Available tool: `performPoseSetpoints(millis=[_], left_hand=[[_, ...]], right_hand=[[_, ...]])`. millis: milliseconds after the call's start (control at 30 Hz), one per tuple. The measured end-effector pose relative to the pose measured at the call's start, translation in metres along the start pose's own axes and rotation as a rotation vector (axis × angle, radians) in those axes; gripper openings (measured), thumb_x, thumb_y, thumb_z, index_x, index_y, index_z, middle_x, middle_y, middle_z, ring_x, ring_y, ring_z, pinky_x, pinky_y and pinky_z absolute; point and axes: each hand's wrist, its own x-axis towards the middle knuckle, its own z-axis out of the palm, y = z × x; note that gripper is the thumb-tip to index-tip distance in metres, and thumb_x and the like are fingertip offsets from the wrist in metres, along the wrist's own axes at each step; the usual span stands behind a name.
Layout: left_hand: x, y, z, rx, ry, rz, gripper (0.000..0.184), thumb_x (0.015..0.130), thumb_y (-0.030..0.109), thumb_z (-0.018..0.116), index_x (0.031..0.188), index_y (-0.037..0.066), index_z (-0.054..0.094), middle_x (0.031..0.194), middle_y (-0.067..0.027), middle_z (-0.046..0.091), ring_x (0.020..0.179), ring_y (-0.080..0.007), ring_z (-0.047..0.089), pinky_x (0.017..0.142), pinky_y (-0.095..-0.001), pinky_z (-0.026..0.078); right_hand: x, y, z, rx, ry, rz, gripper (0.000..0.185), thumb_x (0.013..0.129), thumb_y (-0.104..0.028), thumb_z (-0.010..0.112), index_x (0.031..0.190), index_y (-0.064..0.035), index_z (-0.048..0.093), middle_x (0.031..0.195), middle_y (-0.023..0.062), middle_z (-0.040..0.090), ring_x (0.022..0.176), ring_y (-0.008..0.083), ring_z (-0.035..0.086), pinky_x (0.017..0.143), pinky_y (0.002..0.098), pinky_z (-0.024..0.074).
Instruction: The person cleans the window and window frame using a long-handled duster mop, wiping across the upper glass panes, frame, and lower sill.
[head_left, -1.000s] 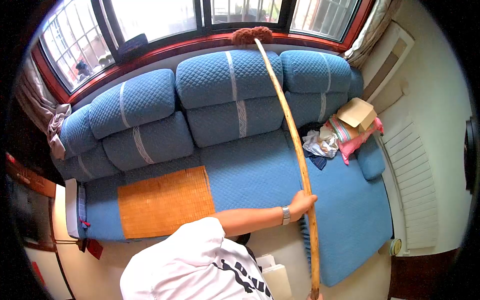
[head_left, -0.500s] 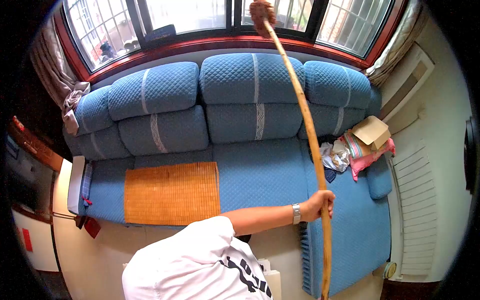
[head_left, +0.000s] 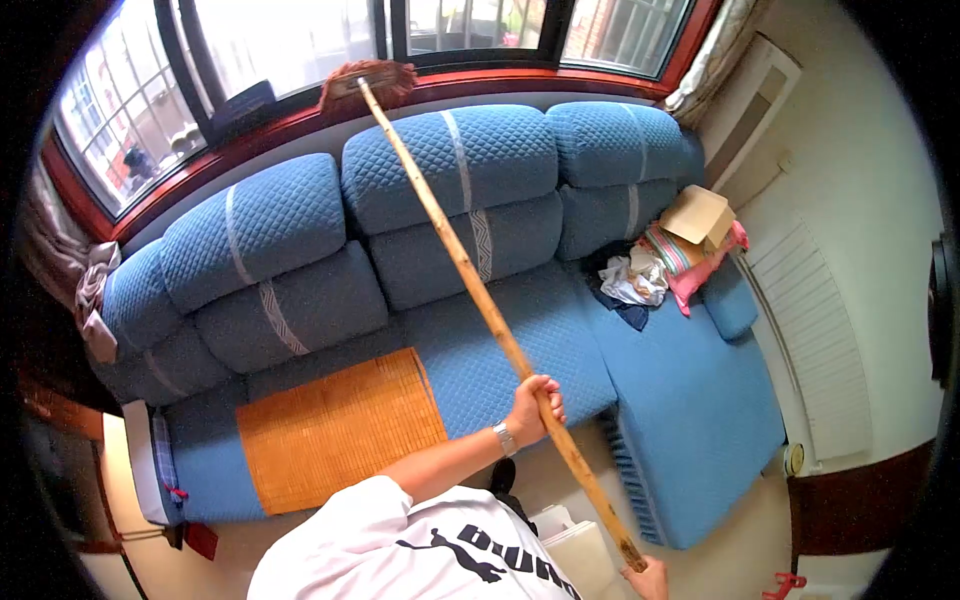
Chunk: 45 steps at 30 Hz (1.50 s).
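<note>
A long-handled mop (head_left: 450,240) with a wooden pole slants across the view. Its shaggy reddish-brown head (head_left: 390,84) is at the red window sill, above the back of the blue sofa (head_left: 510,345). Partway down the pole, my left hand (head_left: 537,408) is closed around the wood, a metal watch (head_left: 505,438) on its wrist. Close to the pole's lower end is my right hand (head_left: 646,578), fingers wrapped on it and partly cut off by the frame's bottom edge.
An orange-brown bamboo mat (head_left: 340,430) lies on the sofa seat. Clothes (head_left: 632,278), a pink-edged pillow (head_left: 690,270) and a cardboard box (head_left: 697,217) are piled in the right corner. Barred windows (head_left: 290,40) line the back. A white box-like object (head_left: 580,555) stands below the sofa.
The mop head has swung left and lower, from in front of the window to the sill. My left hand moved left with the pole, my right hand came into view, and the view turned.
</note>
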Motion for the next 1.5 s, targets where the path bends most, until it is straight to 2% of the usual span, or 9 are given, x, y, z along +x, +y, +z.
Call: performPoseSetpoints(millis=[267,467,633,933,1000,1033,1133,1200,1500], left_hand=[[-0.017,0.002,-0.008,0.245,0.180,-0.059,0.026,0.082,0.035,0.049,0.084,0.009,0.046,0.059,-0.0085,0.049,0.050,-0.0219,0.049,0.052,-0.0358,0.042],[0.046,0.012,-0.005,0.717,0.145,-0.045,0.033,0.083,0.040,0.051,0.083,0.008,0.044,0.061,-0.0070,0.049,0.048,-0.0200,0.050,0.043,-0.0334,0.041],[0.097,0.000,0.025,0.873,0.220,0.025,0.046,0.086,0.052,0.051,0.079,0.007,0.044,0.064,-0.0071,0.050,0.052,-0.0193,0.055,0.046,-0.0355,0.048],[0.223,-0.049,0.106,1.222,0.120,0.086,0.054,0.086,0.056,0.051,0.081,0.003,0.050,0.065,-0.0074,0.054,0.051,-0.0183,0.055,0.042,-0.0324,0.045],[0.243,-0.060,0.126,1.396,0.034,0.022,0.059,0.086,0.055,0.049,0.095,-0.004,0.052,0.070,-0.0126,0.059,0.055,-0.0185,0.060,0.045,-0.0320,0.050],[0.254,-0.067,0.122,1.397,0.041,0.019,0.059,0.086,0.055,0.049,0.095,-0.004,0.052,0.070,-0.0126,0.059,0.055,-0.0185,0.060,0.045,-0.0320,0.050],[0.273,-0.083,0.114,1.370,0.172,0.056,0.057,0.086,0.052,0.049,0.094,-0.004,0.052,0.065,-0.0114,0.058,0.053,-0.0181,0.059,0.045,-0.0309,0.049],[0.261,-0.078,0.100,1.319,0.268,0.051,0.054,0.088,0.049,0.049,0.092,-0.005,0.050,0.061,-0.0112,0.056,0.050,-0.0188,0.058,0.044,-0.0311,0.048],[0.200,-0.013,0.002,1.222,0.493,-0.089,0.038,0.088,0.036,0.054,0.098,-0.001,0.049,0.070,-0.0132,0.058,0.055,-0.0209,0.059,0.048,-0.0345,0.051]], right_hand=[[-0.040,0.000,0.070,-0.043,0.164,0.039,0.032,0.077,-0.032,0.067,0.090,-0.0021,0.064,0.077,0.0206,0.063,0.073,0.0365,0.061,0.066,0.0421,0.0462],[-0.017,-0.009,0.099,0.040,0.348,0.047,0.038,0.079,-0.043,0.062,0.085,-0.0055,0.064,0.073,0.0207,0.062,0.070,0.0390,0.060,0.061,0.0446,0.0448],[0.025,-0.007,0.110,0.023,0.389,0.103,0.043,0.081,-0.047,0.059,0.081,-0.0039,0.063,0.071,0.0232,0.060,0.067,0.0427,0.058,0.059,0.0462,0.0433],[0.129,0.022,0.026,0.175,0.393,0.096,0.036,0.082,-0.035,0.061,0.086,0.0004,0.062,0.075,0.0254,0.061,0.074,0.0449,0.058,0.063,0.0463,0.0445],[0.180,0.055,0.026,0.235,0.587,0.137,0.039,0.070,-0.038,0.069,0.067,0.0006,0.061,0.060,0.0189,0.058,0.058,0.0366,0.057,0.055,0.0447,0.0410],[0.198,0.061,0.022,0.184,0.608,0.151,0.047,0.072,-0.046,0.066,0.068,0.0006,0.062,0.060,0.0180,0.058,0.058,0.0357,0.056,0.056,0.0448,0.0398],[0.243,0.046,-0.017,0.196,0.429,0.214,0.044,0.074,-0.041,0.066,0.082,0.0021,0.062,0.072,0.0206,0.062,0.069,0.0385,0.060,0.063,0.0463,0.0448],[0.283,0.042,-0.029,0.238,0.492,0.203,0.060,0.073,-0.057,0.060,0.080,0.0022,0.064,0.076,0.0228,0.063,0.074,0.0391,0.060,0.065,0.0483,0.0432],[0.403,-0.015,-0.100,0.308,0.486,0.196,0.072,0.077,-0.065,0.051,0.084,0.0054,0.064,0.084,0.0280,0.062,0.081,0.0447,0.058,0.069,0.0499,0.0430]])
